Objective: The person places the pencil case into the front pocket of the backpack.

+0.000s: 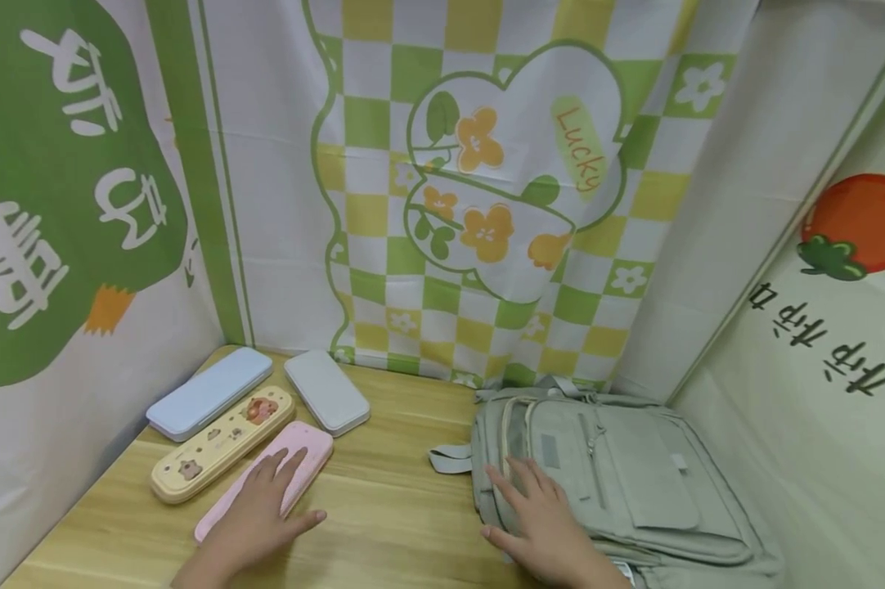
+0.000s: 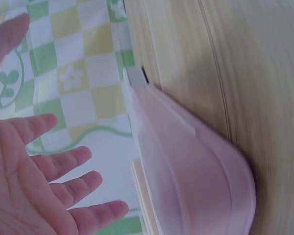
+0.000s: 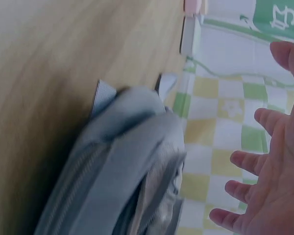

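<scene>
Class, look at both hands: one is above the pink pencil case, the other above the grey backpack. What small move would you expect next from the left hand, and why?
Probably the left hand lowers and closes its grip on the pink pencil case. Its fingers are spread and straight just above the case, holding nothing, and the wrist view shows a gap between palm and case. The right hand is open over the backpack.
</scene>
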`<state>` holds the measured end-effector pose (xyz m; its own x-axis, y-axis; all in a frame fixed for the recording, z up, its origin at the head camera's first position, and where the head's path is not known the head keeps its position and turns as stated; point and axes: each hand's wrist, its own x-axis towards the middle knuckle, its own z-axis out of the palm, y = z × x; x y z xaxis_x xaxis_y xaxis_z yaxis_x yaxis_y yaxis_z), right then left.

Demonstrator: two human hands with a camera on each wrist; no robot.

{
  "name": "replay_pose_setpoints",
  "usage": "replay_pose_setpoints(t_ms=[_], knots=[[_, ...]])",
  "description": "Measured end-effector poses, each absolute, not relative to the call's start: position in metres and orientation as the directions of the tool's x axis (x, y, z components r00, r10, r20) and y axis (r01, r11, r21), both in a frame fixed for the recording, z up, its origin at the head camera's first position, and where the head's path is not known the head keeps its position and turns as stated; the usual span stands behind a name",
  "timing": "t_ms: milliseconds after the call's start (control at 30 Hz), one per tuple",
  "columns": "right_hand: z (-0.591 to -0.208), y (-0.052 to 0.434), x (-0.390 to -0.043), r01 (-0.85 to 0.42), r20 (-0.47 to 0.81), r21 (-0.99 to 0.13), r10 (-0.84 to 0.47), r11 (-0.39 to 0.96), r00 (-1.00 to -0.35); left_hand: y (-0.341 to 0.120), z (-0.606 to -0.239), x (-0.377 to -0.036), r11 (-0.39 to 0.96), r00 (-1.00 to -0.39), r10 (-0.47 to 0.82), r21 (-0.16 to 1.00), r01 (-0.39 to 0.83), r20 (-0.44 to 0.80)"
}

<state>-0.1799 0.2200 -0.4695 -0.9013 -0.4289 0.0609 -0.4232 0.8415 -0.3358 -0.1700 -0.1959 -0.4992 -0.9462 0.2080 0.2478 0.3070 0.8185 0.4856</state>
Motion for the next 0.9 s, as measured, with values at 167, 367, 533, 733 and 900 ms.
replay_pose_setpoints(t_ms=[167, 367, 533, 733, 900], knots=[[-0.464, 0.232, -0.187, -0.405, 0.152, -0.334, -0.375, 0.851, -0.914, -0.211, -0.5, -0.173, 0.819, -0.955, 0.153, 0.509, 0.267, 0.254], [-0.46, 0.247, -0.192, -0.358, 0.213, -0.382, -0.296, 0.852, -0.931, -0.226, -0.505, -0.174, 0.817, -0.957, 0.109, 0.524, 0.241, 0.27], [-0.459, 0.254, -0.192, -0.26, 0.125, -0.471, -0.227, 0.843, -0.966, -0.232, -0.509, -0.17, 0.821, -0.969, 0.088, 0.535, 0.202, 0.231], [-0.464, 0.259, -0.197, -0.182, 0.091, -0.488, -0.158, 0.854, -0.983, -0.239, -0.51, -0.169, 0.81, -0.984, 0.044, 0.57, 0.136, 0.172], [-0.468, 0.262, -0.202, -0.149, 0.089, -0.499, -0.12, 0.854, -0.989, -0.246, -0.507, -0.168, 0.812, -0.996, 0.004, 0.581, 0.052, 0.084]])
